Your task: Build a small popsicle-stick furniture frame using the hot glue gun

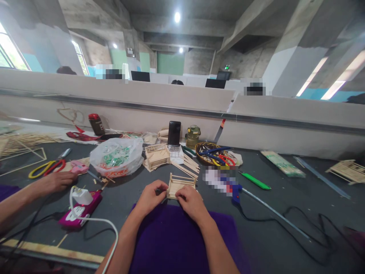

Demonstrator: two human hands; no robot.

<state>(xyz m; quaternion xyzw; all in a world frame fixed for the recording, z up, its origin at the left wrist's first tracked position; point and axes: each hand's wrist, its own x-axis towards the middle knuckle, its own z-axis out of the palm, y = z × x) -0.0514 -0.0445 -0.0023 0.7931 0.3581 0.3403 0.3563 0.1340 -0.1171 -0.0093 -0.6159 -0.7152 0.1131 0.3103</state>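
Head view: toward the near edge of the desk point(308, 194), the left hand point(154, 193) pinches a wooden stick model's point(178, 183) left end, the right hand point(190, 201) its front, presumably steadying it.

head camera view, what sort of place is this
Probably a shared craft workroom: a small stick-built frame with loose wooden sticks beyond it, a wicker tool basket, and another person's hand at the left.
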